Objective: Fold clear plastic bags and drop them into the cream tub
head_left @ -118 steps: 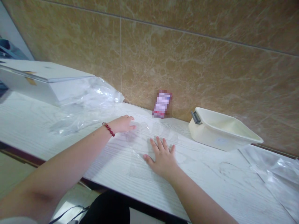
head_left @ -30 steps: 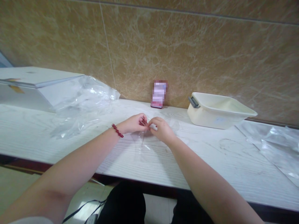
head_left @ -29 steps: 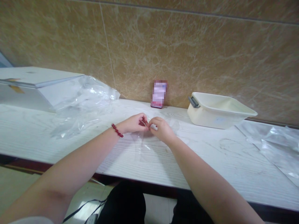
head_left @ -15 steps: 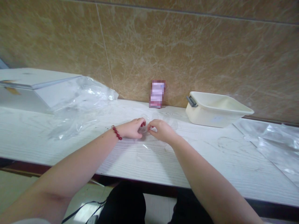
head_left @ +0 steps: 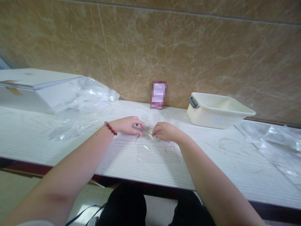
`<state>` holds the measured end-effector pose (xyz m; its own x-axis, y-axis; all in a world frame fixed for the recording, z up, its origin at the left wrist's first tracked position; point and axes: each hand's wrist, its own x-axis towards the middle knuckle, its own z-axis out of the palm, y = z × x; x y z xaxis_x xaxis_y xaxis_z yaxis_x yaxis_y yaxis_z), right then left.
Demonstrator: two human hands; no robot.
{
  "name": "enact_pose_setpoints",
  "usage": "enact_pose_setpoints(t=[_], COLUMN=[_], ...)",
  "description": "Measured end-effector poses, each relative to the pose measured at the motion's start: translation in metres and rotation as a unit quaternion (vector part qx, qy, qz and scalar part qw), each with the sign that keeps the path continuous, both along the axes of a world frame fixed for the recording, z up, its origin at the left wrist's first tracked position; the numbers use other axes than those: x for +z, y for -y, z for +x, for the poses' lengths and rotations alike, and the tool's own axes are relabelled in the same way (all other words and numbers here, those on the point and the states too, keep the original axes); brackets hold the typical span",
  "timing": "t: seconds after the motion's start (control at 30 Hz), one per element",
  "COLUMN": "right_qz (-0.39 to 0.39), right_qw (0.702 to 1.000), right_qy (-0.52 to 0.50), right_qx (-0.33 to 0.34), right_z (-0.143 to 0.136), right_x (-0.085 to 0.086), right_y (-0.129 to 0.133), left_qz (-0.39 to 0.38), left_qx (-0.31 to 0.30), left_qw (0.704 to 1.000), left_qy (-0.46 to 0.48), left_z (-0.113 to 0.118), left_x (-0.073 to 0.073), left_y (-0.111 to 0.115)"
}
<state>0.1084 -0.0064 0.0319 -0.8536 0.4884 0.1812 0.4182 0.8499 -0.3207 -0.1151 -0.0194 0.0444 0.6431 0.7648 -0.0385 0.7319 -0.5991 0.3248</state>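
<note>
A brown marbled tile wall [head_left: 176, 47] backs a long white wood-grained surface [head_left: 207, 169]. On it, a white box [head_left: 39, 78] stands at the left, with crumpled plastic wrapping [head_left: 91, 94] against its side; a cream bin [head_left: 209, 119] stands at the right, near the wall; a pixelated phone [head_left: 158, 94] leans upright between them. A clear plastic sheet [head_left: 150, 150] lies flat in front of the phone, between and below the hands. The right hand [head_left: 166, 131], palm down, pinches the sheet in its fingertips. The left hand [head_left: 129, 125], just beside it, is curved, thumb and fingers parted, gripping nothing; a red bead bracelet [head_left: 110, 128] circles that wrist.
</note>
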Motion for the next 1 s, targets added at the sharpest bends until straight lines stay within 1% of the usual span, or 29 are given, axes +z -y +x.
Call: enact_pose_setpoints(t=[0.2, 0.3, 0.4, 0.6, 0.73, 0.87, 1.0], right_qz=[-0.017, -0.019, -0.021, -0.021, -0.026, -0.027, -0.027], right_qw=[0.999, 0.999, 0.999, 0.998, 0.998, 0.998, 0.998], right_qy=[0.028, 0.031, 0.038, 0.052, 0.055, 0.052, 0.061], right_qx=[0.007, 0.001, 0.002, 0.003, 0.005, -0.007, -0.004], right_z=[0.004, 0.006, 0.008, 0.009, 0.010, 0.012, 0.014], right_x=[0.004, 0.004, 0.004, 0.005, 0.008, 0.010, 0.010], right_y=[0.000, -0.001, -0.003, -0.004, -0.003, -0.003, -0.004], left_qz=[-0.011, -0.012, -0.007, -0.016, -0.020, -0.016, -0.017], left_qx=[-0.024, -0.024, -0.007, 0.050, 0.050, 0.054, 0.033], left_qw=[1.000, 1.000, 0.999, 0.995, 0.994, 0.995, 0.996], left_qy=[-0.009, -0.013, -0.030, -0.089, -0.098, -0.086, -0.084], left_z=[0.008, 0.009, 0.009, 0.006, 0.006, 0.011, 0.015], left_x=[-0.002, -0.005, -0.007, -0.010, -0.008, -0.003, -0.002], left_y=[0.004, 0.004, 0.006, 0.009, 0.010, 0.015, 0.019])
